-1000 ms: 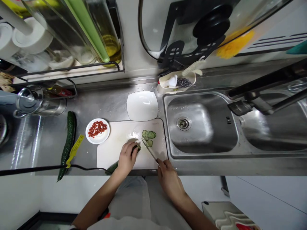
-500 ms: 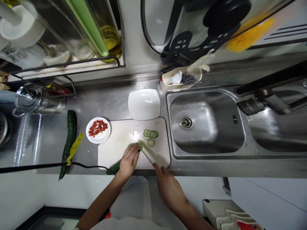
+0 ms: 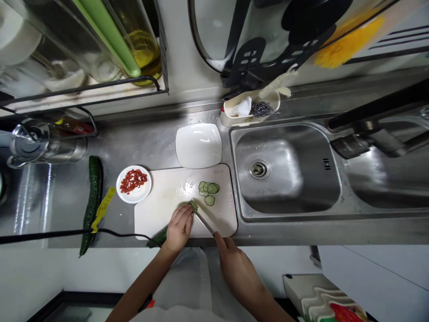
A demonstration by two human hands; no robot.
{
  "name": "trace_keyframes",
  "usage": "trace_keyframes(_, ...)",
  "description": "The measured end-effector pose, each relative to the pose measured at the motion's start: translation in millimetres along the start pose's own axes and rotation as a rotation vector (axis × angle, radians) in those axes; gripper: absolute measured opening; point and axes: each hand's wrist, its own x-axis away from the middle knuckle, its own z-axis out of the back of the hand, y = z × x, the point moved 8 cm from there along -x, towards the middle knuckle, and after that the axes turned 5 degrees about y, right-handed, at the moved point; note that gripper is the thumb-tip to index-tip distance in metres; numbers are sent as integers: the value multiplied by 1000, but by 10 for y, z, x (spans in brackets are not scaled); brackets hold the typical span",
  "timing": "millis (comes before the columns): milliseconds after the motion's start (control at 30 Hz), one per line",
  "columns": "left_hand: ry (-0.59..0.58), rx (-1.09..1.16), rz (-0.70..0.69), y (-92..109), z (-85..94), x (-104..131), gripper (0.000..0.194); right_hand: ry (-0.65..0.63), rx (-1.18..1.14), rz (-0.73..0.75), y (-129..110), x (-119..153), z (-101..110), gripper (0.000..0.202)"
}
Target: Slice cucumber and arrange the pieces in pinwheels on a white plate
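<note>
On the white cutting board [image 3: 161,183], my left hand [image 3: 179,227] is closed over a cucumber [image 3: 158,237], whose one end shows to the lower left of the hand. My right hand [image 3: 234,264] grips the handle of a knife [image 3: 204,222]. The blade lies right beside my left fingertips, with a bit of green cucumber at its tip. Several thin cucumber slices [image 3: 209,188] rest on the right part of the board, with one round slice just below the others.
A white plate [image 3: 199,146] stands behind the board, a bowl of red berries [image 3: 118,183] at its left. Further left lie a whole cucumber [image 3: 92,197] and a black cable with a yellow tag [image 3: 104,205]. The sink [image 3: 284,170] is on the right, a sponge holder [image 3: 228,118] behind.
The view has shifted slightly, so things at the left appear further left. Both hands keep nearly the same place and hold, with the knife still beside my left fingertips.
</note>
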Motion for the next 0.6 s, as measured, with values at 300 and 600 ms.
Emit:
trace_keyframes(300,-2,7,7,-2,4,-18,28,-16,-17,-1,0,-4,19,56)
trace_keyframes(600,-4,-5,-1,-1,0,-10,28,-27,-29,24,-2,-29,25,54)
